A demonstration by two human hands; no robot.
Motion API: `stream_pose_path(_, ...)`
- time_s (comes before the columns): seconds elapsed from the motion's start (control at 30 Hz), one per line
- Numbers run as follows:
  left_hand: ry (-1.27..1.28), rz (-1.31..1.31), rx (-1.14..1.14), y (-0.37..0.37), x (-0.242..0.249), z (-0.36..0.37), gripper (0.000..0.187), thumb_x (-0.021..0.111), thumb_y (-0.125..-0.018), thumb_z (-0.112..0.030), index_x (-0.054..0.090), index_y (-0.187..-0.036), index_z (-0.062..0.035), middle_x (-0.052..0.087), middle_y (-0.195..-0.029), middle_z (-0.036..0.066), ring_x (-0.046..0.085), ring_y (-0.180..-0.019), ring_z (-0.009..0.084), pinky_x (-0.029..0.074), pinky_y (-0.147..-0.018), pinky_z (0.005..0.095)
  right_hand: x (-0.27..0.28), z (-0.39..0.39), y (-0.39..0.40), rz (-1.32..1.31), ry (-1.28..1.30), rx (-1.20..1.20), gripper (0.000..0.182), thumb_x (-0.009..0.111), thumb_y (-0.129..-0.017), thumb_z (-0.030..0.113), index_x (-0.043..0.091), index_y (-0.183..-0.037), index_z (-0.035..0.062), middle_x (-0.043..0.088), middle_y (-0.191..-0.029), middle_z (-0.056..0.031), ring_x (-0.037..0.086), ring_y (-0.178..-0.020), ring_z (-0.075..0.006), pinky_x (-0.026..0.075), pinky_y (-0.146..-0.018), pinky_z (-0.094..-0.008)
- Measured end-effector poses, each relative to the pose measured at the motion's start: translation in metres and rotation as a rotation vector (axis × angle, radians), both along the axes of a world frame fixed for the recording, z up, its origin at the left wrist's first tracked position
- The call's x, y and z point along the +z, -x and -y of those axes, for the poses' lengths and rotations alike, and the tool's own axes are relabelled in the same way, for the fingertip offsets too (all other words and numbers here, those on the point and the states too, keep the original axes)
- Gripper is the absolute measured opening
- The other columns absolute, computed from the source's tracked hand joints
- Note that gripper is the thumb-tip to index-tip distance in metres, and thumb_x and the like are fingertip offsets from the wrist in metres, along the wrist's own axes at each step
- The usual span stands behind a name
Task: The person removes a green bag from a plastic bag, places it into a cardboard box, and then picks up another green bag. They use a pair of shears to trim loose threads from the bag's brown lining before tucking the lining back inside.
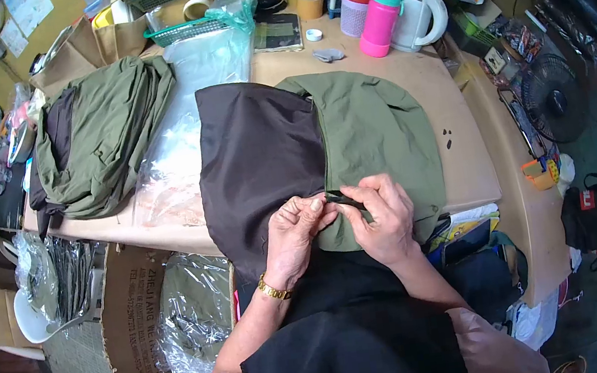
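Observation:
A sewn fabric piece (374, 131), olive green on the right and dark brown on the left, lies on the table in front of me. At its near edge, where the two colours meet, my left hand (293, 229) pinches the cloth between thumb and fingers. My right hand (382, 217) is closed just beside it, around a small dark object (344, 199), perhaps snips; the fingers cover most of it. The fingertips of both hands nearly touch at the seam.
A pile of similar green fabric pieces (96, 138) lies at left, beside clear plastic bags (186, 133). A pink bottle (378, 21) and white kettle (419, 12) stand at the back. Below the table is a cardboard box (132, 329) holding bagged items; a fan (556, 96) is at right.

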State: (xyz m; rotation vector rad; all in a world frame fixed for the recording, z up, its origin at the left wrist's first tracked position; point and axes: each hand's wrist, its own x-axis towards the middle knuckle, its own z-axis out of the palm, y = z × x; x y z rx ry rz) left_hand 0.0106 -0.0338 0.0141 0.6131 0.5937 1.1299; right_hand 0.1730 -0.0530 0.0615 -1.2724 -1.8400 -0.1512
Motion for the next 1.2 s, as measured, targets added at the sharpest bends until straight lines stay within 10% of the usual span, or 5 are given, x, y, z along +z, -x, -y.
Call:
stream_pose_path(0.3, -0.143, -0.133, 0.036, -0.001, -0.020, 0.002, 0.020, 0.061, -0.100, -0.017, 0.065, -0.103, 0.0025, 0.068, -0.110, 0.010, 0.066, -0.083, 0.0121, 0.056, -0.082, 0.0280, -0.035, -0.005, -0.004, -0.104, -0.156, -0.007, 0.016, 0.074, -0.076, 0.010, 0.071, -0.091, 0.0091, 0.061, -0.086, -0.0034, 0.062, -0.072, -0.0209, 0.049, -0.061, -0.0342)
stream_pose_path(0.47, -0.419, -0.896, 0.312, 0.026, 0.007, 0.019, 0.022, 0.060, -0.100, -0.018, 0.065, -0.088, 0.0005, 0.068, -0.102, 0.009, 0.059, -0.074, 0.0102, 0.046, -0.067, 0.0226, -0.052, -0.043, -0.026, -0.152, 0.365, -0.099, 0.045, 0.074, -0.084, 0.032, 0.056, -0.118, 0.0088, 0.056, -0.107, -0.0145, 0.064, -0.088, -0.0376, 0.051, -0.077, -0.0504)
stream_pose_path(0.6, -0.975, -1.665, 0.667, 0.041, 0.006, 0.028, 0.040, 0.071, -0.092, -0.023, 0.056, -0.120, 0.0009, 0.052, -0.129, 0.017, 0.048, -0.120, 0.0269, 0.037, -0.104, 0.0417, -0.064, -0.102, -0.045, -0.014, 0.382, -0.108, 0.042, 0.071, -0.087, 0.037, 0.062, -0.113, 0.0062, 0.062, -0.108, -0.0166, 0.066, -0.093, -0.0373, 0.050, -0.082, -0.0518)
stream_pose_path(0.8, -0.231, -1.093, 0.569, 0.079, -0.067, 0.060, 0.070, 0.077, -0.087, -0.021, 0.037, -0.140, 0.0003, 0.046, -0.132, 0.014, 0.044, -0.124, 0.0268, 0.033, -0.110, 0.0416, -0.008, -0.125, -0.027, -0.305, 0.233, 0.020, 0.018, 0.070, -0.086, 0.015, 0.067, -0.100, 0.0032, 0.069, -0.097, -0.0142, 0.068, -0.092, -0.0333, 0.053, -0.081, -0.0431)
stream_pose_path(1.2, 0.196, -0.241, 0.840, 0.120, -0.073, 0.069, 0.012, 0.064, -0.098, -0.018, 0.059, -0.103, -0.0087, 0.064, -0.078, 0.000, 0.058, -0.061, 0.0044, 0.048, -0.052, 0.0174, -0.051, -0.093, 0.082, 0.022, 0.382, 0.434, 0.027, 0.076, -0.081, 0.016, 0.065, -0.104, 0.0058, 0.068, -0.099, -0.0105, 0.068, -0.088, -0.0320, 0.053, -0.075, -0.0391)
